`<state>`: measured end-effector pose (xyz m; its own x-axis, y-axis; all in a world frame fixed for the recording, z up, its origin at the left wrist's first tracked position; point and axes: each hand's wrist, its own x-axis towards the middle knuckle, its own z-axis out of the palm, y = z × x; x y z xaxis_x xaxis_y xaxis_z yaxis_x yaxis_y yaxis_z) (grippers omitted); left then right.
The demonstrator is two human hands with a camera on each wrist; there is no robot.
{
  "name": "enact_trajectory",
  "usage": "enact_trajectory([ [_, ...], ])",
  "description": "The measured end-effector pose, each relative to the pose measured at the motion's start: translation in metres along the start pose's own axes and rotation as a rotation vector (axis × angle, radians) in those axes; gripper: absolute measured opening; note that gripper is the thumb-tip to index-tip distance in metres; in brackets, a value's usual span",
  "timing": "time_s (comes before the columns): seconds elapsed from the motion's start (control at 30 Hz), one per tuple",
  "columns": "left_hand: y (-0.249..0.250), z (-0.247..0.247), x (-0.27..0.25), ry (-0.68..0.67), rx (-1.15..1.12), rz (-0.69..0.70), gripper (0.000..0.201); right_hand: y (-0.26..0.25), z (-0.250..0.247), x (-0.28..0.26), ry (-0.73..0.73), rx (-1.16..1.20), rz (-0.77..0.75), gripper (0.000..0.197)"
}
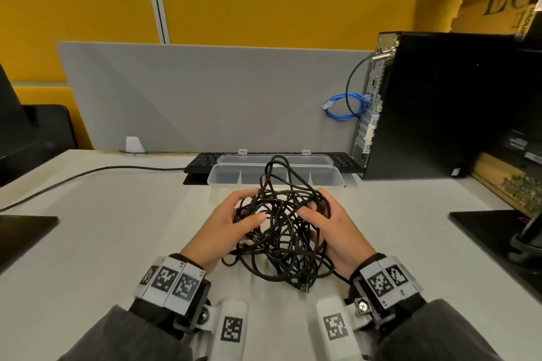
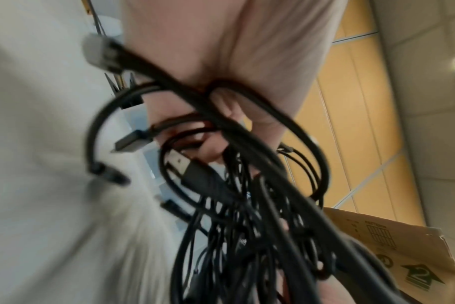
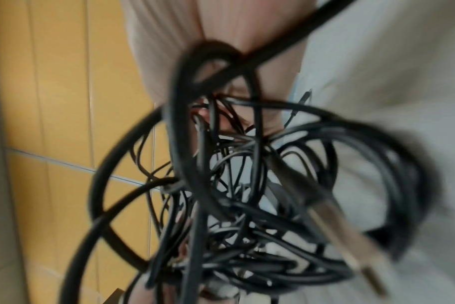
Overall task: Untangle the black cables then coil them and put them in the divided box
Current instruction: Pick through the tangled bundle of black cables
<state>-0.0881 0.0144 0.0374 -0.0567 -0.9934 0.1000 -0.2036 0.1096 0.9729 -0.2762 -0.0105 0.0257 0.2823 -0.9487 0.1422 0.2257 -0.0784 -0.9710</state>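
A tangled bundle of black cables (image 1: 281, 231) sits between my two hands above the white desk. My left hand (image 1: 234, 220) curls round its left side, thumb over the strands. My right hand (image 1: 325, 223) curls round the right side, fingers threaded among the loops. One loop sticks up toward the clear divided box (image 1: 275, 177), which stands open just behind the bundle. In the left wrist view several USB plugs (image 2: 179, 164) hang among the cables (image 2: 247, 205). In the right wrist view a metal plug (image 3: 351, 253) juts out of the cables (image 3: 234, 205).
A black keyboard (image 1: 202, 161) lies behind the box, its cord running off to the left. A black computer tower (image 1: 434, 105) with a blue cable (image 1: 343, 108) stands at the back right. A grey partition (image 1: 205, 97) closes the desk's far edge. Dark pads lie at both sides.
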Motion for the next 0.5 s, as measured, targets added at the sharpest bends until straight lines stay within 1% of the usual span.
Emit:
enact_trajectory([
  [0.03,0.001,0.001,0.0,0.037,-0.009,0.042,0.033,-0.001,-0.001,0.001,0.015,-0.055,-0.015,0.01],
  [0.07,0.002,0.001,0.0,0.067,-0.011,0.082,0.033,0.0,-0.003,0.003,0.027,-0.158,-0.037,0.011],
  [0.1,0.003,0.002,0.0,0.084,-0.018,0.115,0.032,0.0,-0.006,0.004,0.027,-0.262,-0.044,0.015],
  [0.13,0.004,0.002,0.0,0.097,-0.025,0.144,0.031,-0.001,-0.009,0.005,0.007,-0.321,-0.032,0.024],
  [0.2,0.005,0.002,-0.001,0.098,-0.029,0.189,0.03,-0.004,-0.011,0.004,-0.062,-0.287,0.042,0.043],
  [0.23,0.005,0.001,-0.002,0.088,-0.027,0.201,0.03,-0.005,-0.011,0.003,-0.093,-0.256,0.088,0.048],
  [0.27,0.006,0.0,-0.003,0.073,-0.03,0.212,0.029,-0.006,-0.011,0.003,-0.109,-0.237,0.118,0.048],
  [0.33,0.006,-0.003,-0.004,0.026,-0.038,0.212,0.029,-0.006,-0.011,0.003,-0.102,-0.204,0.106,0.045],
  [0.43,0.005,-0.01,0.0,-0.063,-0.069,0.168,0.038,-0.007,-0.01,0.004,-0.024,-0.233,-0.007,0.038],
  [0.5,0.009,-0.012,-0.003,-0.069,-0.134,0.17,0.044,-0.008,-0.009,0.004,0.024,-0.295,-0.103,0.038],
])
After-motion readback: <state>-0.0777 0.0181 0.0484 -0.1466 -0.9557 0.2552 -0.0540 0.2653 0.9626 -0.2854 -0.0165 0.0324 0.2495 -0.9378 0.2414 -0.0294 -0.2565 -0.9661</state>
